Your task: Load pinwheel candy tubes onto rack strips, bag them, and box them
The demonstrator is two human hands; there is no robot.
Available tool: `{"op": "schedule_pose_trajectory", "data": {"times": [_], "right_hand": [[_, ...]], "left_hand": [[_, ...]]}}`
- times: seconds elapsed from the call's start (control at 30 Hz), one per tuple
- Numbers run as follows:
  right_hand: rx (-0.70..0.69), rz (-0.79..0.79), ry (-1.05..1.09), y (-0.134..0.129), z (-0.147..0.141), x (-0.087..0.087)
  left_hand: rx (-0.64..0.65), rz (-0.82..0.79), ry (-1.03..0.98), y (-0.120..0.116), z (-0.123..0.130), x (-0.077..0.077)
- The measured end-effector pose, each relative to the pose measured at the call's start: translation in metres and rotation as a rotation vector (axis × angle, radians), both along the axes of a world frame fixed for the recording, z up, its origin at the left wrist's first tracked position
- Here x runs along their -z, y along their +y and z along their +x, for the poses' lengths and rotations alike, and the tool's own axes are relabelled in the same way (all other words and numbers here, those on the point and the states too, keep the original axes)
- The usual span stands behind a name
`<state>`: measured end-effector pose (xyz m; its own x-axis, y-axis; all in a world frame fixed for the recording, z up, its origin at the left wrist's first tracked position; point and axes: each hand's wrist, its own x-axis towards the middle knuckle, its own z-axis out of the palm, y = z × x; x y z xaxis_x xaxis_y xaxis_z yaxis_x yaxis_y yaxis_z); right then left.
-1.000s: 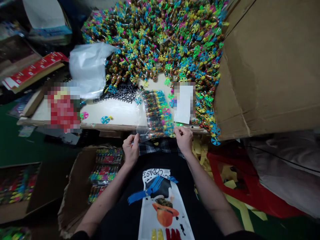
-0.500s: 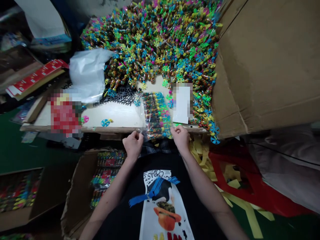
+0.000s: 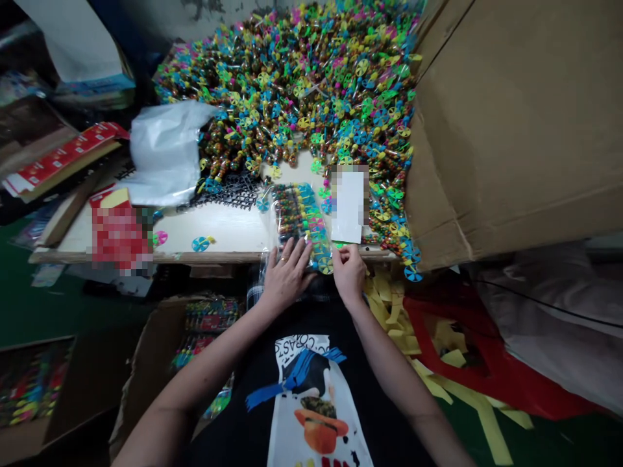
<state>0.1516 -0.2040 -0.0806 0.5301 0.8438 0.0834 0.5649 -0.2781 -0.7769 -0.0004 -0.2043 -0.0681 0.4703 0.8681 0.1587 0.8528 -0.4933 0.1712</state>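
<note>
A clear plastic bag (image 3: 298, 211) lies at the table's front edge, holding a row of slim tubes filled with small coloured balls and topped with plastic wheels. My left hand (image 3: 287, 275) rests on the bag's near left part, fingers stretched out and apart, a ring on one of them. At the near right corner, the fingertips of my right hand (image 3: 349, 272) are pinched together on the bag's edge. Just beyond that hand lies a white card (image 3: 349, 207), partly blurred out. Loose wheels lie near the bag's sides.
A large heap of wheel-topped tubes (image 3: 302, 84) covers the table's back. A cardboard box (image 3: 506, 130) stands at right, a white plastic bag (image 3: 163, 152) at left. Red packets (image 3: 117, 237) lie front left. Below are an open carton (image 3: 146, 363) of filled bags and a red stool (image 3: 491, 370).
My left hand has gone from a pinch at the bag's left corner to lying spread on top of it. The right hand stays at the right corner. The view has shifted slightly.
</note>
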Motion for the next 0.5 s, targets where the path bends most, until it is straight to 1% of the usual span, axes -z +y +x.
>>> {"op": "schedule_pose_trajectory", "data": {"times": [0.07, 0.1, 0.13, 0.2, 0.27, 0.33, 0.43, 0.5], "right_hand": [[-0.001, 0.038, -0.054, 0.005, -0.002, -0.004], [-0.012, 0.030, -0.068, 0.008, -0.004, -0.007], [-0.044, -0.006, -0.070, 0.012, -0.006, -0.011], [-0.122, -0.155, -0.051, 0.021, -0.006, -0.017], [-0.162, -0.309, 0.019, 0.031, -0.001, -0.023], [-0.200, -0.416, 0.101, 0.037, 0.008, -0.028], [-0.223, -0.475, 0.148, 0.039, 0.017, -0.034], [-0.213, -0.477, 0.129, 0.037, 0.018, -0.037]], "left_hand": [[0.021, 0.015, 0.004, 0.001, -0.003, 0.000], [0.029, 0.031, -0.005, 0.000, -0.005, 0.000], [0.035, 0.047, -0.018, -0.001, -0.006, 0.000], [0.052, 0.087, -0.058, -0.002, -0.006, 0.000], [0.078, 0.122, -0.108, -0.002, -0.005, 0.001], [0.089, 0.131, -0.152, -0.001, -0.004, 0.001], [0.108, 0.130, -0.224, 0.002, -0.007, 0.003], [0.167, 0.122, -0.295, 0.006, -0.011, 0.005]]}}
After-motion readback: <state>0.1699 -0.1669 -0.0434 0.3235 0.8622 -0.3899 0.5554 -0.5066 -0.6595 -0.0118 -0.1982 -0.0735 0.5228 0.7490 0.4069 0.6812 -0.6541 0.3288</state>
